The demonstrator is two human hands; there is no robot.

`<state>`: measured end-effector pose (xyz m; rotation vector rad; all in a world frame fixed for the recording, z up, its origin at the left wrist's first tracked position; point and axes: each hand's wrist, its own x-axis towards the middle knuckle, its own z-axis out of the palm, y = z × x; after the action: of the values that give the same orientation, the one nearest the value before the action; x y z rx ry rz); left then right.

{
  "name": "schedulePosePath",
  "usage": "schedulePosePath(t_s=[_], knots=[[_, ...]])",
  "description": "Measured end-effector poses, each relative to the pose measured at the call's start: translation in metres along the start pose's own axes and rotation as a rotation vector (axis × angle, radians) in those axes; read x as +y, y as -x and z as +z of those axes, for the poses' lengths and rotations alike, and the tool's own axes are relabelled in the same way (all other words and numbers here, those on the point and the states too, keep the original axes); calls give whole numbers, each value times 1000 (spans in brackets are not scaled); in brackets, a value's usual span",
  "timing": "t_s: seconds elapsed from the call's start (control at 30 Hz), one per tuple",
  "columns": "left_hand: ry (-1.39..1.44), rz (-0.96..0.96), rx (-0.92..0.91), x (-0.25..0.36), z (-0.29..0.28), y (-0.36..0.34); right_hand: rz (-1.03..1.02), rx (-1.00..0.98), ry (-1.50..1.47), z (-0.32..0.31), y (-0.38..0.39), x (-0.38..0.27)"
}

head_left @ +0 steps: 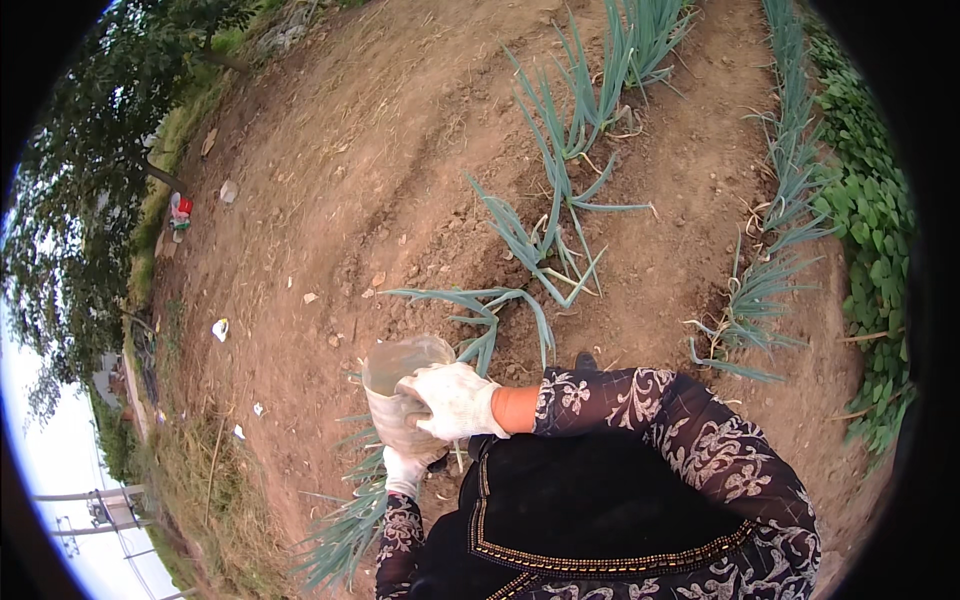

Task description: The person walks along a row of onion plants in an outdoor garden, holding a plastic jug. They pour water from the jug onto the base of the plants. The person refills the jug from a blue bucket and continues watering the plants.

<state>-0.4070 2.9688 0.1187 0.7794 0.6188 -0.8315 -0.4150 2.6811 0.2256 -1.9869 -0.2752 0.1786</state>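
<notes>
A translucent, beige plastic container (384, 378) with a wide rounded rim is in front of my body, tilted. My right hand (455, 400), in a white glove, is closed on its near side, with the fingers curled at the wall. Below it my left hand (403, 470), also white-gloved, is at the container's lower end and seems to hold it; its fingers are mostly hidden. What the container holds does not show. Green onion plants (490, 318) grow just beyond the container, and more onion leaves (345, 535) spread beside my left forearm.
The onion row runs away from me over brown soil (330, 220). A second onion row (765, 290) and leafy green plants (880, 230) stand to the right. Scraps of white litter (220, 329), a red object (181, 207), dry grass and a tree (90, 150) are on the left.
</notes>
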Motion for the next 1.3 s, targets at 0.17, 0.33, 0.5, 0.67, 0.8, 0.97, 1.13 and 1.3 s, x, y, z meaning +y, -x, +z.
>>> schedulePosePath(t_s=[0.17,0.33,0.5,0.67,0.8,0.97,1.13,1.3], knots=[[-170,58,-7,-3,1,-4,-30,34,6,2,-1,4],[-240,91,-12,-7,-1,-6,-44,10,15,-3,1,1],[-410,29,-116,-5,-7,-9,-48,34,25,-5,1,2],[-693,73,-33,-7,3,-17,-19,71,32,-13,3,7],[-312,108,31,-4,34,-31,30,120,40,-25,2,12],[-1163,226,-113,4,59,-41,65,183,42,-38,1,24],[-878,106,-137,7,54,-54,79,153,66,-43,2,20],[-1115,275,-220,4,43,-64,47,158,99,-44,6,21]])
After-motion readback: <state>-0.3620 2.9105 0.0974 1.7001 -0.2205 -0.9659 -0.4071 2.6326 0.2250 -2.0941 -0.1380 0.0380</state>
